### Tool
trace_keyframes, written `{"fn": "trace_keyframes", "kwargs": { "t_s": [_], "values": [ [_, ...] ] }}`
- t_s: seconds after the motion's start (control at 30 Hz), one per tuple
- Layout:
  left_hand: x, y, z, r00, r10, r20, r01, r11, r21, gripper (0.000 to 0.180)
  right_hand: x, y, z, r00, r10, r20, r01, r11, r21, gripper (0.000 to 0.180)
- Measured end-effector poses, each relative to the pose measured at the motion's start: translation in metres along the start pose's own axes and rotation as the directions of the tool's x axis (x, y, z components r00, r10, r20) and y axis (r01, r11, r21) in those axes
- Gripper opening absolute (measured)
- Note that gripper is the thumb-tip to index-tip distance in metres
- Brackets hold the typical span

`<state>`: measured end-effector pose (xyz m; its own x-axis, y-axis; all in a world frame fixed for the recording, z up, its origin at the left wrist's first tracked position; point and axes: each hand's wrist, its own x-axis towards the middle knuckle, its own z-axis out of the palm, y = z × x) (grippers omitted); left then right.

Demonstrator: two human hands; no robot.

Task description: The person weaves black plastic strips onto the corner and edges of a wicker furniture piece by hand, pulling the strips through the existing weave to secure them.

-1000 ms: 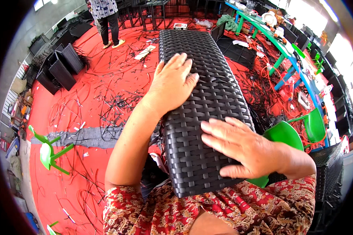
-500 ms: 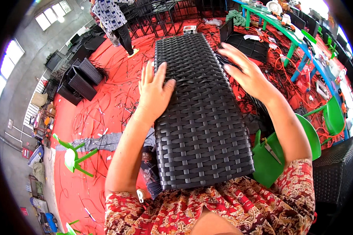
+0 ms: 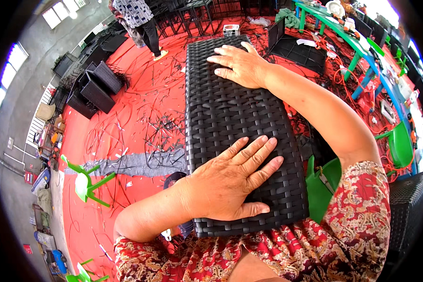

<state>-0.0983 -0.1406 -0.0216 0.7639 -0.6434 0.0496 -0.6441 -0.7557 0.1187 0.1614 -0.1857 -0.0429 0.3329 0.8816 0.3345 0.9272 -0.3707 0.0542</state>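
Note:
A long black woven wicker panel [image 3: 230, 108] stretches away from my lap toward the far floor. My left hand [image 3: 232, 181] lies flat on its near end, fingers spread, holding nothing. My right hand [image 3: 239, 63] rests palm down on the far part of the panel, fingers apart, arm stretched across its right edge. Both sleeves are red with a floral pattern.
Red floor [image 3: 136, 108] is strewn with black wicker strands. Black woven boxes [image 3: 96, 87] stand at the left. A green plastic stool [image 3: 87, 181] lies tipped at the left, a green chair [image 3: 322, 185] sits under the panel's right. A person [image 3: 138, 21] stands far back. Green tables [image 3: 348, 33] run along the right.
My left hand slid from the panel's middle back to its near end. My right hand reached from the right edge farther out onto the far part. The view tilted.

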Motion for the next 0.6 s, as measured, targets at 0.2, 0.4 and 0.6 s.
{"fn": "trace_keyframes", "kwargs": {
  "t_s": [0.2,0.4,0.6],
  "values": [
    [0.001,-0.007,0.002,0.996,0.035,-0.083,-0.033,0.999,0.033,0.076,0.018,0.014,-0.001,0.998,0.046,0.038,-0.044,0.997,-0.068,0.052],
    [-0.009,-0.009,0.006,0.960,0.221,-0.172,-0.257,0.940,-0.226,0.063,-0.011,-0.054,-0.004,0.978,-0.209,0.011,0.208,0.976,0.059,0.051],
    [-0.012,-0.022,0.003,0.903,0.312,-0.296,-0.399,0.866,-0.301,0.043,-0.012,-0.073,-0.043,0.984,-0.179,0.010,0.167,0.935,0.313,0.056]
  ]
}}
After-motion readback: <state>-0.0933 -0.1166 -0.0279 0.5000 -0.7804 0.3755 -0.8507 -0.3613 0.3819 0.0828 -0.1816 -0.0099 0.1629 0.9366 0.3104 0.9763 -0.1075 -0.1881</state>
